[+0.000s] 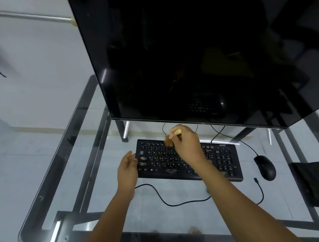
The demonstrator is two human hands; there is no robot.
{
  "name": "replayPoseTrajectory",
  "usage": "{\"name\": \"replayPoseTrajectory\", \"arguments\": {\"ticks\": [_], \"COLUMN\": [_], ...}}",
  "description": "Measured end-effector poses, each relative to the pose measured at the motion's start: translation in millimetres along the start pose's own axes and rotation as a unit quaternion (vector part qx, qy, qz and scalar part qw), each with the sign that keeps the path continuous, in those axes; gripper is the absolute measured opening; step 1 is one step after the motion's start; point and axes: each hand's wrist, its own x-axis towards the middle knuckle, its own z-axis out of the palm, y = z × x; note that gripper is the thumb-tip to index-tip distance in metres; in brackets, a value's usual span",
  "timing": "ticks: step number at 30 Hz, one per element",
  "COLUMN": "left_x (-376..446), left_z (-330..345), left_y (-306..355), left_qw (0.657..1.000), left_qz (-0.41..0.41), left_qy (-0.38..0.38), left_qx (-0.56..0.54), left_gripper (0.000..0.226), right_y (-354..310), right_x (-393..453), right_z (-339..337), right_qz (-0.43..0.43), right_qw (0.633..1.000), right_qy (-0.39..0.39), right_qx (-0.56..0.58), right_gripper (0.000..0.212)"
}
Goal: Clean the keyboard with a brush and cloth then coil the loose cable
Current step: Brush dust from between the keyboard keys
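Observation:
A black keyboard (224,160) lies on the glass desk (97,211) under the monitor, with dusty smudges on some keys. My right hand (187,145) is over its upper middle, gripping a small wooden-handled brush (168,141) whose blurred bristles touch the top key rows. My left hand (127,169) rests at the keyboard's left edge, fingers curled against it, holding nothing. A loose black cable (166,202) snakes across the glass in front of the keyboard and ends in a plug at the right. A dark cloth (313,181) lies at the desk's right edge.
A large black monitor (188,55) overhangs the back of the desk on metal legs. A black wired mouse (265,167) sits right of the keyboard. The desk's dark metal frame shows through the glass, with tiled floor and my feet below.

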Motion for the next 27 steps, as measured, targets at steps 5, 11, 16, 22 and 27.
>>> {"name": "replayPoseTrajectory", "arguments": {"ticks": [5,11,16,22,27], "left_x": [4,6,5,5,5], "left_z": [-6,-8,-8,-9,-11], "left_y": [-1,1,2,1,2], "left_qw": [1.0,1.0,1.0,1.0,1.0], "left_qz": [-0.01,-0.015,-0.012,-0.015,-0.021], "left_qy": [-0.007,-0.013,-0.014,-0.01,-0.017], "left_qx": [-0.002,-0.005,-0.006,0.015,0.011], "left_gripper": [0.039,0.039,0.039,0.04,0.041], "right_y": [-10,-20,-27,-33,-22], "right_x": [6,12,11,8,9], "right_z": [13,29,39,41,29], "right_qz": [-0.003,-0.024,-0.03,-0.025,-0.048], "right_qw": [0.997,0.996,0.998,0.997,0.997], "right_qy": [-0.065,-0.067,-0.046,-0.076,-0.019], "right_qx": [-0.04,-0.052,-0.033,0.014,-0.065], "right_gripper": [0.008,0.008,0.009,0.009,0.01]}}
